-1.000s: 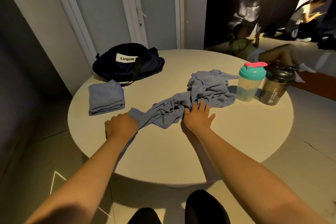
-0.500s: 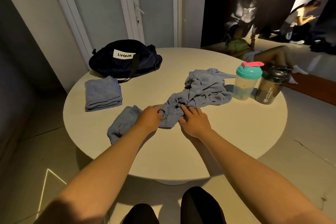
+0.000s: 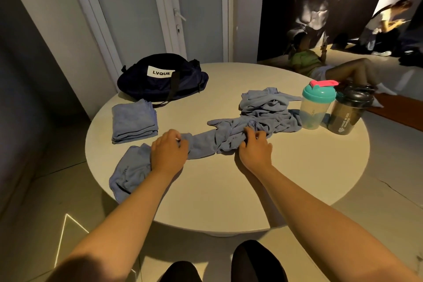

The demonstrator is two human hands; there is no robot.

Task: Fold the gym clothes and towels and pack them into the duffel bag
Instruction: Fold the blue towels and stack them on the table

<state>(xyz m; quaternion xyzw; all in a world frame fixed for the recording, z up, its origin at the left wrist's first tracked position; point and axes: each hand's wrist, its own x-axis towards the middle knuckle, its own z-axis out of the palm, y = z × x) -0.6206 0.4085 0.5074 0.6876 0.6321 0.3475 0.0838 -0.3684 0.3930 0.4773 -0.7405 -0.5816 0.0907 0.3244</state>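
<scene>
Round table (image 3: 229, 192) bears blue garment (image 3: 225, 136) lying near-left to far-right, left hand (image 3: 168, 151) and right hand (image 3: 254, 152) fingers (image 3: 249, 133) gripping it.

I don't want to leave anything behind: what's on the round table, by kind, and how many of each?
Duffel bag: 1
Shaker bottles: 2, teal-lidded shaker and dark shaker
Folded blue stack: 1
Unfolded blue cloth: 1 heap, gripped by left hand and right hand; pieces uncountable
Total: 5
</scene>
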